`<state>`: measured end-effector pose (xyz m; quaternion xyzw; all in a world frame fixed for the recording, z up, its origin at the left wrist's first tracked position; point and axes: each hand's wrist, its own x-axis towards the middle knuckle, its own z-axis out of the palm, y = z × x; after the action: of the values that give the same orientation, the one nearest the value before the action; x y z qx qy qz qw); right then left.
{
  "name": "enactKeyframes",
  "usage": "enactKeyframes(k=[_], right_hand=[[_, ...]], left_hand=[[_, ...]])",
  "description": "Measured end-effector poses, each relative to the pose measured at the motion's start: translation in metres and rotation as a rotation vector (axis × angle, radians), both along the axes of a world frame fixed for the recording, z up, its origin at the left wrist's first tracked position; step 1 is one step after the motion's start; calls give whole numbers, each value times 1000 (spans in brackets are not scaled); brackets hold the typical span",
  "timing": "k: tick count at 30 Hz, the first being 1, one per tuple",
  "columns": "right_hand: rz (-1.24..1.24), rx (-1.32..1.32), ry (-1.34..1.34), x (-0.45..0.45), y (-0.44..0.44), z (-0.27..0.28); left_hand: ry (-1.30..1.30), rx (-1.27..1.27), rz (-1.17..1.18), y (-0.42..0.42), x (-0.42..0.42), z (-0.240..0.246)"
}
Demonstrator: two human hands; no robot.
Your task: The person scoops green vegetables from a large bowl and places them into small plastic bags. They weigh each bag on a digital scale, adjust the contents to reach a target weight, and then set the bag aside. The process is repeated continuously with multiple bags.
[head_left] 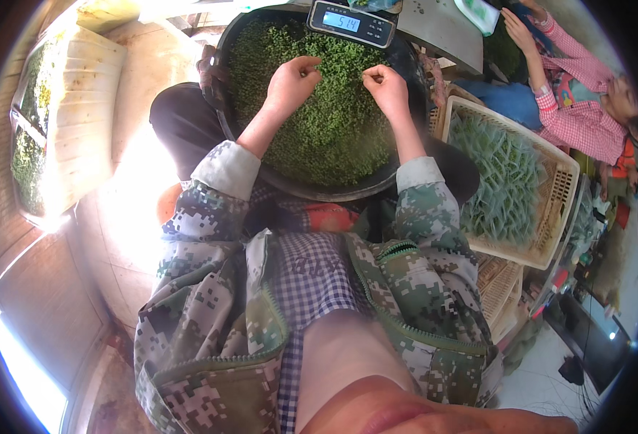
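A round black tub [319,193] full of small-leaved green plants [330,130] stands before me. Over the plants' left part is my left hand [296,81], fingers curled, with no item visible in it. My right hand [387,87] is over the right part, thumb and fingertips pinched together; whether something tiny is between them cannot be told. The hands are apart. At the tub's far edge sits a digital scale [351,23] with a lit display, and a plastic bag [370,4] of greens lies on it, partly cut off by the picture's edge.
To the right, a cream plastic crate [560,217] holds many clear bags of greens [495,179]. Beyond it another person [579,97] in a checked shirt reaches toward a white-and-green package [479,16] by a grey tabletop [438,32]. A pale container [88,108] of greens stands left.
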<state>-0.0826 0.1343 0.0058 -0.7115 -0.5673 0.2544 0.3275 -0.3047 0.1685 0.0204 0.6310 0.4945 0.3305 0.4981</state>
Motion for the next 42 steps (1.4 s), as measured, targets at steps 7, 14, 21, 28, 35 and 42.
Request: enactKeyframes(k=[7,14,21,28,35,42], right_hand=[[8,191,41,-20,12,57],[298,-91,-82,-27,22,45],[344,-74,-172,-72,-10,-5],[313,-42,-72,-70,-16,7],[224,-224,631,-33,-16,24],[234,-289,812,-25,-15,46]], left_hand=[[-15,-75,-16,-2,-5,3],[-27,-7,120,14,-33,1],[-2,-93,50,7,-33,-5],[9,-101,78,5,-36,5],[-90,-107,-16,-1,-22,0],[-544,-299,-93,-18,-1,31]])
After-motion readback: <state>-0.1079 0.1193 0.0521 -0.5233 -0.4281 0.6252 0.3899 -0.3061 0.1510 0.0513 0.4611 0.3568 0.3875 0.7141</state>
